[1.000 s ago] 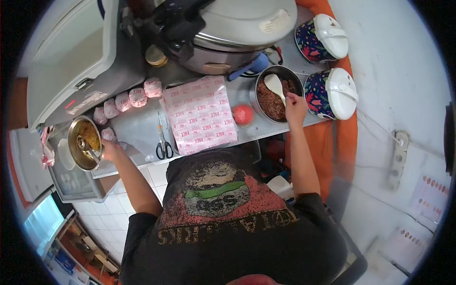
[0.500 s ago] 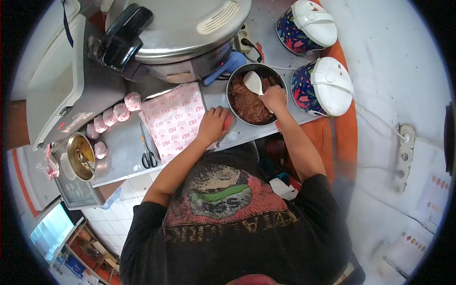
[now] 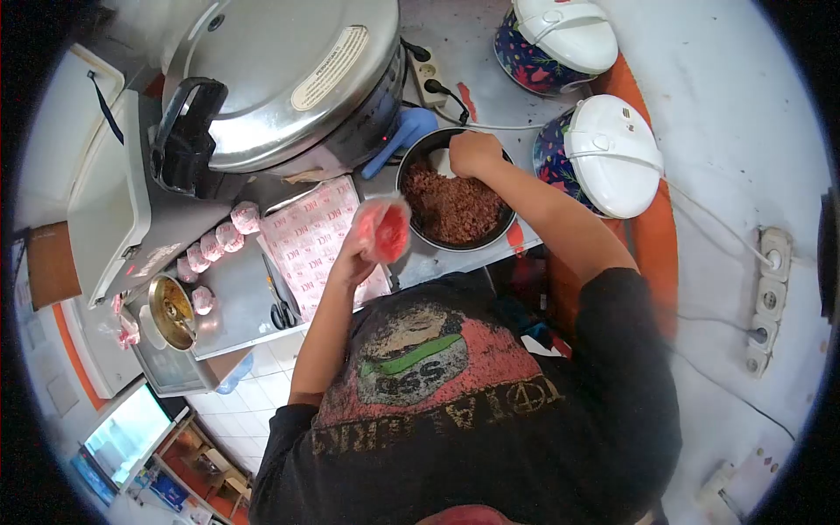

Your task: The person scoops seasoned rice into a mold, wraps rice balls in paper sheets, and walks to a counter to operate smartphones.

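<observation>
My right hand [image 3: 477,156] is closed on a white rice paddle [image 3: 441,163], whose blade dips into reddish-brown rice [image 3: 459,208] at the upper left of a dark round pot [image 3: 506,234]. Most of its handle is hidden by my fingers. Raised over the counter's front, left of the pot, my left hand [image 3: 352,254] grips a red cup-like mould [image 3: 385,229] with clear plastic about it, its opening tipped toward the pot. Beneath and left of this hand lies a stack of pink-printed wrapping paper [image 3: 306,229].
Several paper-wrapped balls [image 3: 229,236] line the counter's left part, near scissors [image 3: 282,306] and a metal bowl of yellowish food [image 3: 172,311]. A large steel cooker [image 3: 280,87] stands behind, beside a blue scoop [image 3: 404,136]. Two patterned rice cookers [image 3: 612,157] stand right.
My left hand has lifted the red mould off the counter edge. My right hand has moved with the paddle to the pot's far side. The camera view has shifted.
</observation>
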Tool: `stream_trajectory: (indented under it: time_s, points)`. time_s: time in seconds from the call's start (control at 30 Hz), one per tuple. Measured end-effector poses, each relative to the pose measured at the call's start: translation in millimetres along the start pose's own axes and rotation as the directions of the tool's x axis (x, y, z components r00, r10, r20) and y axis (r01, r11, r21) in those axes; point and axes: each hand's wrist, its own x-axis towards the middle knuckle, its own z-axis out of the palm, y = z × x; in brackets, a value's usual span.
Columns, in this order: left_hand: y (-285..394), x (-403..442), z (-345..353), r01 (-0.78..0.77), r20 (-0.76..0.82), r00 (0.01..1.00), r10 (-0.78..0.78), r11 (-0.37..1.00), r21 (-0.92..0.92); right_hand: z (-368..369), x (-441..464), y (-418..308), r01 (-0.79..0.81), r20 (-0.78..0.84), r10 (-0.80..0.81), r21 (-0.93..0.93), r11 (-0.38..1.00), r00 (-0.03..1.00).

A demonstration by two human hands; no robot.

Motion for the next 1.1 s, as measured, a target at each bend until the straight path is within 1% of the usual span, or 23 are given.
stream_trajectory:
  time_s: [0.03,0.07,0.13,0.17,0.2,0.27,0.37,0.4,0.47,0.5,0.6,0.63,0.7,0.73,0.8,0.87,0.9,0.93,0.97,1.0,1.03,1.07,1.1]
  points:
    - [-4.3,11.7,8.3,-0.046,-0.040,0.998,0.046,0.999,-0.006,-2.0,-0.1,-1.9,0.012,0.037,-0.012,0.004,1.000,0.999]
    - [-5.5,17.7,8.8,-0.045,-0.044,0.998,0.044,0.999,-0.005,3.9,0.7,-1.6,0.015,0.039,-0.015,0.006,1.000,0.999]
    - [-3.7,29.1,12.8,-0.038,-0.048,0.998,0.034,0.996,-0.085,14.2,-2.2,-2.2,0.039,0.034,-0.039,0.027,0.999,0.999]
    - [-3.8,27.5,14.9,-0.054,-0.055,0.997,0.050,0.996,-0.074,20.4,-5.3,0.2,0.067,-0.014,-0.066,0.066,0.996,0.998]
    - [-5.7,27.2,14.4,-0.043,-0.057,0.998,0.039,0.996,-0.072,22.1,-11.1,0.3,0.064,-0.008,-0.064,0.075,0.995,0.998]
    - [-9.2,22.9,13.2,-0.020,-0.097,0.995,0.017,0.999,-0.030,27.5,-25.0,-1.6,0.091,-0.006,-0.091,0.182,0.979,0.996]
    - [-8.6,25.3,16.4,-0.046,-0.091,0.995,0.041,0.998,-0.051,31.8,-45.1,-6.2,0.036,0.062,-0.058,0.303,0.952,0.996]
    - [-9.2,24.6,15.3,-0.040,-0.087,0.996,0.036,0.998,-0.048,37.8,-48.2,-5.7,0.031,0.062,-0.053,0.308,0.951,0.997]
    - [-10.1,24.0,11.6,-0.032,-0.096,0.995,0.032,0.999,0.004,58.9,-48.2,-4.1,0.008,0.067,-0.045,0.464,0.886,0.997]
    - [-10.7,22.6,11.3,-0.027,-0.095,0.995,0.028,1.000,0.005,67.6,-50.9,-5.4,0.017,0.015,-0.029,0.513,0.858,0.999]
    - [-10.6,21.3,9.8,-0.031,-0.107,0.994,0.028,0.999,-0.030,83.6,-55.7,-3.3,0.015,-0.022,-0.003,0.584,0.811,1.000]
    - [-10.3,21.8,9.6,-0.030,-0.120,0.992,0.028,0.999,-0.016,85.7,-58.1,-1.7,0.017,-0.027,-0.002,0.584,0.811,1.000]
    - [-7.1,21.2,11.7,-0.034,-0.132,0.991,0.033,0.999,-0.002,89.8,-64.4,2.7,-0.041,0.000,0.054,0.657,0.752,0.999]
    - [-3.8,20.2,13.6,-0.047,-0.121,0.992,0.042,0.998,-0.040,92.0,-67.5,3.9,-0.036,-0.005,0.052,0.656,0.754,0.999]
    - [5.4,18.0,20.5,-0.061,-0.105,0.993,0.053,0.995,-0.074,93.8,-73.5,6.7,0.008,-0.127,0.112,0.693,0.721,0.986]
    - [15.4,14.7,30.9,-0.140,-0.165,0.978,0.124,0.986,-0.087,91.5,-78.5,12.8,0.015,-0.128,0.114,0.725,0.688,0.985]
    - [17.7,16.3,32.9,-0.141,-0.161,0.979,0.126,0.986,-0.086,89.7,-81.1,16.0,0.020,-0.125,0.114,0.755,0.656,0.986]
    - [19.0,19.3,34.8,-0.171,-0.182,0.966,0.181,0.983,0.069,89.1,-82.8,19.9,0.021,-0.127,0.115,0.755,0.656,0.985]
    - [19.4,22.6,36.2,-0.194,-0.194,0.952,0.238,0.956,0.221,88.3,-83.4,24.4,-0.033,-0.088,0.149,0.749,0.662,0.985]
    - [18.4,25.7,38.5,-0.197,-0.191,0.952,0.240,0.955,0.222,87.6,-84.8,28.7,-0.087,-0.050,0.184,0.741,0.666,0.982]
    - [16.6,29.4,41.9,-0.184,-0.202,0.936,0.287,0.892,0.412,88.1,-87.5,32.6,-0.086,-0.055,0.188,0.741,0.666,0.981]
    - [14.0,33.8,46.5,-0.160,-0.203,0.920,0.335,0.795,0.585,89.1,-90.1,36.6,-0.049,-0.107,0.203,0.768,0.638,0.973]
    - [8.3,38.6,54.9,-0.150,-0.212,0.920,0.331,0.795,0.588,89.4,-92.5,39.2,-0.010,-0.158,0.220,0.791,0.611,0.963]
